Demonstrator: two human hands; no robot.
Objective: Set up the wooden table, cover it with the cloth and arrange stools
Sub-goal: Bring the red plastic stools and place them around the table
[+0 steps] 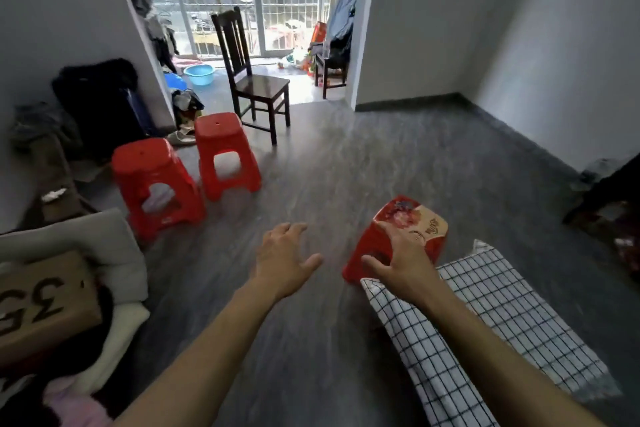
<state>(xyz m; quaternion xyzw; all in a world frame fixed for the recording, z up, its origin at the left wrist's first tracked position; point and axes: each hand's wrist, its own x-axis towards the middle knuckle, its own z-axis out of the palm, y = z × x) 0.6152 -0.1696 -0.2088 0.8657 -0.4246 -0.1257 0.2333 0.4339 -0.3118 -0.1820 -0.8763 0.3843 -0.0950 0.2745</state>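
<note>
Grey wood-look floor (346, 156) fills the head view. Three red stools show: two (157, 184) (225, 154) stand side by side, well ahead and left of the left hand (284, 258), which hovers with fingers spread, holding nothing. The right hand (401, 262), fingers splayed, reaches over the third stool (398, 236), seemingly touching it. One checked cloth (485, 329) lies beneath the right forearm. One dark wooden chair (256, 80) stands far ahead.
</note>
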